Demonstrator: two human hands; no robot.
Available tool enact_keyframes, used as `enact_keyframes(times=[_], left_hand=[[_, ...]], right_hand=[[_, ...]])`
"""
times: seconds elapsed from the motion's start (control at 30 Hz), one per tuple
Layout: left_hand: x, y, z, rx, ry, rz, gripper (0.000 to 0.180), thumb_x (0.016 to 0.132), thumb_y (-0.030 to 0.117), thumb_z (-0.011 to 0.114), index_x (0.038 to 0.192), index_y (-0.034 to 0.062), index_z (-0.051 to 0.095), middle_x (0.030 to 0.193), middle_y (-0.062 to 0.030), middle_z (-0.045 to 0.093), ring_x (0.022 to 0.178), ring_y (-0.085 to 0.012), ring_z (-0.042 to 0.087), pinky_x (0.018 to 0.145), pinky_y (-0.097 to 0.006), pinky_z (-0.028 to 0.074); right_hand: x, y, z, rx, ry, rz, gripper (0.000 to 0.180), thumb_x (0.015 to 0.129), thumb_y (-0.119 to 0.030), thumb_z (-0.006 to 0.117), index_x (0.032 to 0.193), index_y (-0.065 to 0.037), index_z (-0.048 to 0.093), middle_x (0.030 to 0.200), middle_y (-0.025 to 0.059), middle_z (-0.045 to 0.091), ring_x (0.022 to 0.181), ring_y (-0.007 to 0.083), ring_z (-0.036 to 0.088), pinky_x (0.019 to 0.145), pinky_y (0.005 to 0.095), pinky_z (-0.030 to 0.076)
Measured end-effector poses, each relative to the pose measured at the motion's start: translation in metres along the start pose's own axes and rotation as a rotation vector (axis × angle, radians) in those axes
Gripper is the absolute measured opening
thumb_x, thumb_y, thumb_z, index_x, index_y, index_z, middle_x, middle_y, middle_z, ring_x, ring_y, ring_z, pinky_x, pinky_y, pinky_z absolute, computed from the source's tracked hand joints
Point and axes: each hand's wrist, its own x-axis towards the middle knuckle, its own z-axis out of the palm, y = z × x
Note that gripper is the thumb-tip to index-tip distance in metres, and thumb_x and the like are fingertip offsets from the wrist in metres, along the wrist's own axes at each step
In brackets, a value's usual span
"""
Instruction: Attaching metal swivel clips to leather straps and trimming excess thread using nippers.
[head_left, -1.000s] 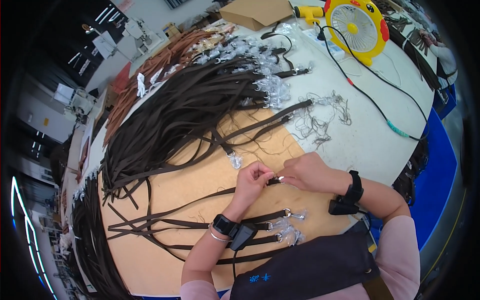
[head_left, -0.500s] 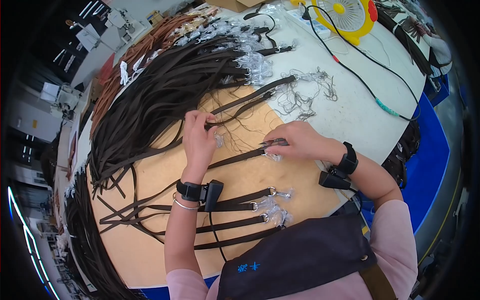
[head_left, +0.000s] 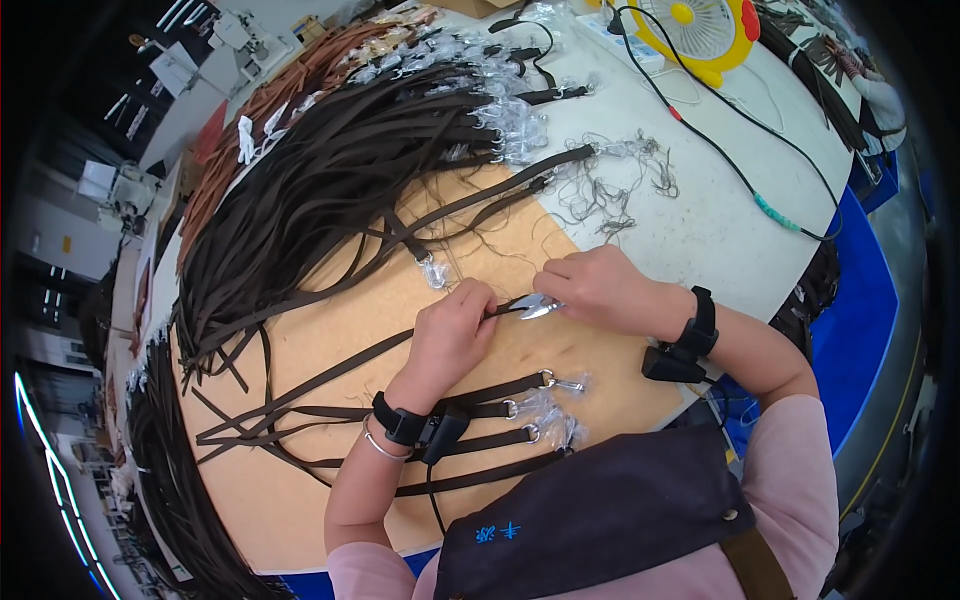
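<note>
My left hand [head_left: 452,332] pinches a long dark brown strap [head_left: 362,357] near its right end, and the strap trails away to the lower left. Against that end lie the silver blades of thread snips [head_left: 537,306], gripped in my closed right hand [head_left: 606,288]. The strap's very tip is partly hidden by the blades and fingers. Just beyond my left hand rests a strap end with a plastic-wrapped clasp [head_left: 433,273]. Nearer to me, several similar straps [head_left: 480,412] lie side by side, their metal clasps in clear plastic on the right.
A thick heap of dark straps [head_left: 300,180] covers the far left, with brown straps [head_left: 285,90] behind. Loose thread [head_left: 600,190] is scattered on the white table [head_left: 700,200] beyond the tan board [head_left: 590,370]. A yellow fan [head_left: 700,30] and a black cable [head_left: 740,180] are far right.
My left hand has let go of the strap with the wrapped clasp and moved right and nearer, onto the strap by my right hand. The snips' blades now show more plainly.
</note>
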Motion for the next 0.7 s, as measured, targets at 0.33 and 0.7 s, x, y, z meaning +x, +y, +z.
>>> enact_keyframes(times=[0.33,0.7], left_hand=[[0.003,0.007,0.008,-0.195,-0.001,0.016,0.032,0.081,0.012,0.080,0.105,0.0042,0.062,0.099,-0.0083,0.058,0.062,-0.0176,0.056,0.058,-0.030,0.049],[0.006,0.007,0.016,-0.235,-0.030,0.030,0.014,0.086,0.007,0.072,0.095,0.0035,0.062,0.088,-0.0108,0.060,0.071,-0.0280,0.065,0.061,-0.038,0.051]], right_hand=[[-0.002,0.006,-0.017,0.264,0.092,0.068,0.032,0.089,-0.032,0.072,0.114,-0.012,0.071,0.083,0.0047,0.065,0.073,0.0255,0.068,0.060,0.0362,0.053],[0.001,0.004,-0.010,0.107,-0.025,-0.055,0.025,0.090,-0.034,0.069,0.103,-0.014,0.076,0.077,0.0041,0.064,0.069,0.0249,0.067,0.056,0.0379,0.050]])
